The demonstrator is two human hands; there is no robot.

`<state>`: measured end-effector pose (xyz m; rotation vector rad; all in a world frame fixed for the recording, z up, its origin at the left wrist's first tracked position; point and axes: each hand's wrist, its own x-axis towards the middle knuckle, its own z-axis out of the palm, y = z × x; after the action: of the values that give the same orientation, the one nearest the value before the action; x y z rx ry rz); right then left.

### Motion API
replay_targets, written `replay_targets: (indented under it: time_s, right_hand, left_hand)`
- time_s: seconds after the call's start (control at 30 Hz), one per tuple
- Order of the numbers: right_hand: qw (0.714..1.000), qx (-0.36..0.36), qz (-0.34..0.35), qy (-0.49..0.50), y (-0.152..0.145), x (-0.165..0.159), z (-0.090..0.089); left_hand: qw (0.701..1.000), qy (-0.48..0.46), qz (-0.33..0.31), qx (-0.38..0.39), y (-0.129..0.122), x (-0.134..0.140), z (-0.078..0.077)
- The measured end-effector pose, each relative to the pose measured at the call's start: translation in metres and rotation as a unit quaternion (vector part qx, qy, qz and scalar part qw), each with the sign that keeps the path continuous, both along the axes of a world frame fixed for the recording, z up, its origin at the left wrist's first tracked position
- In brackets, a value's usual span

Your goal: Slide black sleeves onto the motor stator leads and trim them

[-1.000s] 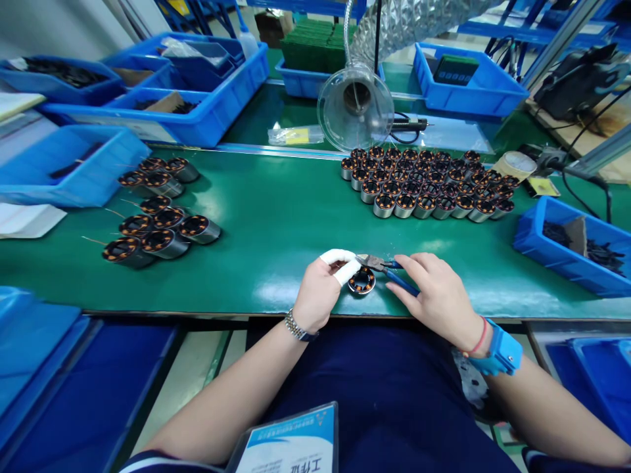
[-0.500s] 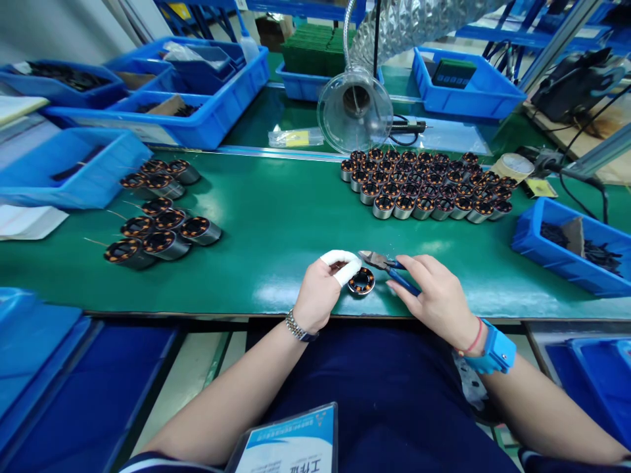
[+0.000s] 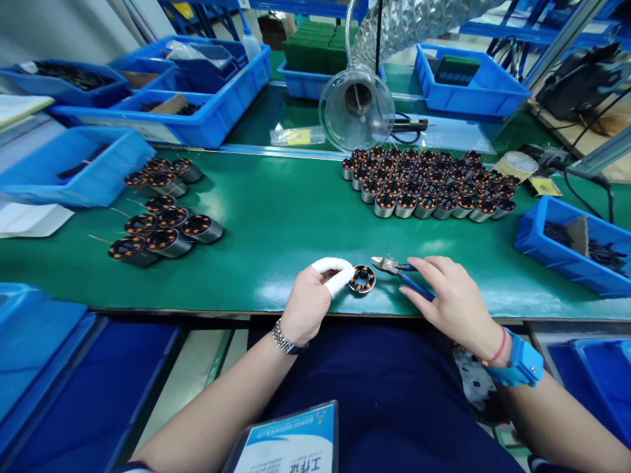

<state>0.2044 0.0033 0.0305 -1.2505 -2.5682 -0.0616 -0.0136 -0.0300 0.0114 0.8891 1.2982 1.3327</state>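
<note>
A single motor stator (image 3: 362, 280), a metal ring with copper windings and black inner teeth, sits near the table's front edge between my hands. My left hand (image 3: 315, 292) wears white finger covers on thumb and forefinger. Their tips are pinched together at the stator's upper left rim; whatever is between them is too small to make out. My right hand (image 3: 451, 295) holds blue-handled cutting pliers (image 3: 389, 265) by the grips. The pliers' jaws point left, just right of the stator and apart from it.
Many stators (image 3: 424, 205) stand in rows at the back right; several more (image 3: 170, 242) with loose wires stand at the left. A blue bin (image 3: 552, 246) of black parts is at the right. A clear fume hood (image 3: 335, 115) hangs at the back. Tiny bits lie beyond the pliers.
The pliers and my right hand have moved right, away from the stator. My left hand has shifted slightly left and down, its fingertips still pinched. The stator has hardly moved.
</note>
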Motion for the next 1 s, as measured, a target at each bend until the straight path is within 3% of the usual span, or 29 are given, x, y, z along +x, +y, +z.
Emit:
replay_targets:
  time_s: [0.2,0.8,1.0]
  right_hand:
    - [0.999,-0.011,0.030,0.011,-0.005,-0.015,0.003]
    - [0.998,-0.019,0.047,0.022,-0.004,-0.018,0.000]
    - [0.997,0.002,0.046,0.066,-0.005,-0.013,-0.003]
  left_hand:
    - [1.000,-0.012,0.001,0.003,0.003,0.004,-0.002]
    - [1.000,0.001,-0.007,-0.001,0.003,0.004,-0.001]
    - [0.998,0.059,-0.009,0.017,0.000,0.002,-0.002]
